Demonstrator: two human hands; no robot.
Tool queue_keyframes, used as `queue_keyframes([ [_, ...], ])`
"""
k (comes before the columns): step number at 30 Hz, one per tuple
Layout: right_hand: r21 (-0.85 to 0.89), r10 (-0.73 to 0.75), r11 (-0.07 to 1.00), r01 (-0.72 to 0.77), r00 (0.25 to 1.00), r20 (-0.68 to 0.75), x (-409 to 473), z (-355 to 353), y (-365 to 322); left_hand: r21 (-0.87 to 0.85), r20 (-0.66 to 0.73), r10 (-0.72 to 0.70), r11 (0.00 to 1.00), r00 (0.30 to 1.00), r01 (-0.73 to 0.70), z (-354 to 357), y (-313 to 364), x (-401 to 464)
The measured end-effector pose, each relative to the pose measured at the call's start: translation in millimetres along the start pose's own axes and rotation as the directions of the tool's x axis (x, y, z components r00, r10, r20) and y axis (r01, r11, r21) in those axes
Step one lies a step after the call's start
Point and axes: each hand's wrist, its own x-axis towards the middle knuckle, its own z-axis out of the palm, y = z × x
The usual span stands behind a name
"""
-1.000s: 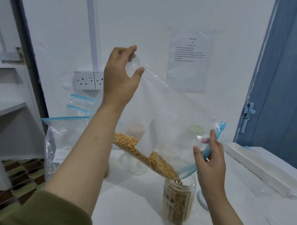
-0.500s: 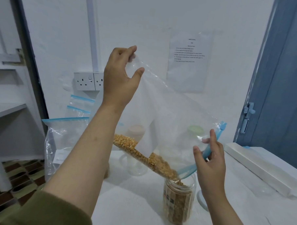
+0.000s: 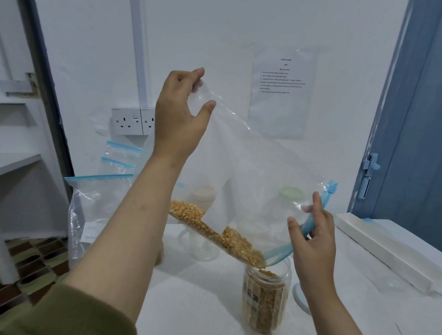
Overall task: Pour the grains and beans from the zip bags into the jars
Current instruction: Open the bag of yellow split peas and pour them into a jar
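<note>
A clear zip bag (image 3: 252,173) with a blue zip strip hangs tilted above the table. My left hand (image 3: 179,115) pinches its raised bottom corner. My right hand (image 3: 313,237) holds the blue zip edge at the low mouth. Yellow corn kernels (image 3: 222,235) lie along the bag's lower fold and slide towards the mouth. Below it stands an open clear jar (image 3: 266,298), mostly full of kernels. Behind the bag stand two more jars, one with a green lid (image 3: 291,193), one with a pale lid (image 3: 203,192), both seen through the plastic.
Several other zip bags (image 3: 97,202) stand at the table's left back. A white table (image 3: 196,305) carries everything. A long white box (image 3: 388,253) lies at the right. A round white lid (image 3: 299,297) rests beside the jar. Wall sockets (image 3: 133,120) and a blue door (image 3: 424,125) are behind.
Fewer kernels remain in the bag and they have slid lower towards the mouth. Both hands stay almost in the same place.
</note>
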Motion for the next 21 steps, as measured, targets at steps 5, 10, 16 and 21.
queue_keyframes([
  [5, 0.002, 0.019, 1.0, -0.019, 1.0, -0.003, 1.1, -0.1, 0.2, -0.004, -0.003, 0.003, 1.0, 1.0, -0.003, -0.4, 1.1, 0.0],
  [10, 0.013, 0.026, 1.0, -0.026, 1.0, -0.009, 0.6, -0.3, -0.4, -0.002, -0.007, 0.003, 1.0, 1.0, -0.003, -0.4, 1.5, -0.2],
  [16, -0.039, -0.001, 0.999, -0.001, 0.999, -0.051, -0.5, -0.9, -3.7, -0.001, -0.006, 0.003, 1.0, 1.0, -0.003, -0.1, 1.3, -1.8],
  [21, -0.242, -0.149, 0.962, 0.128, 0.986, -0.069, 2.7, -2.8, -1.4, -0.016, -0.003, 0.005, 1.0, 1.0, -0.006, 0.2, 2.6, -2.2],
])
